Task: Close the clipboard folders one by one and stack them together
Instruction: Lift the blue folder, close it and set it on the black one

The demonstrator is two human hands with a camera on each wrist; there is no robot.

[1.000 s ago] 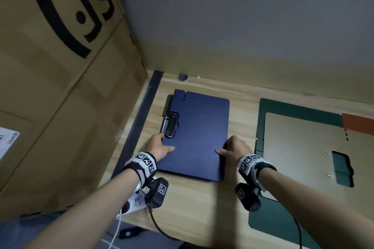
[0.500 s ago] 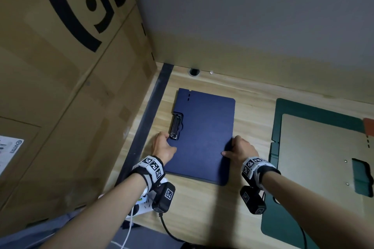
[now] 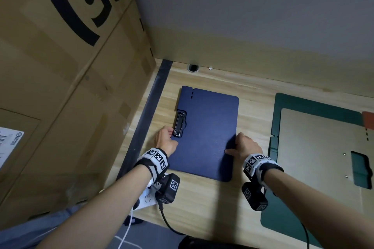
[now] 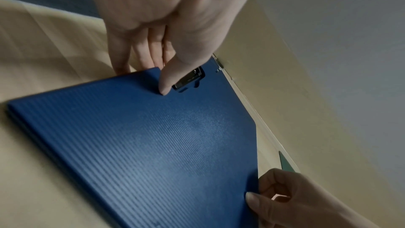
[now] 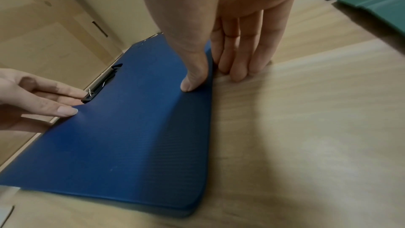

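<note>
A closed blue clipboard folder lies flat on the wooden table, its black metal clip at the left edge. My left hand pinches that left edge just below the clip, thumb on the cover and fingers at the edge. My right hand grips the right edge, thumb pressed on the cover, fingers down alongside on the wood. To the right an open green clipboard folder lies with its tan inside up.
A large cardboard box stands close along the table's left side. An orange folder corner shows at the far right. A white power strip sits under my left wrist. A cable hole is by the back wall.
The blue cover, earlier offset with a dark strip showing beside the clip, now sits square over its back. My left hand has shifted up to the clip; the right stays on the right edge.
</note>
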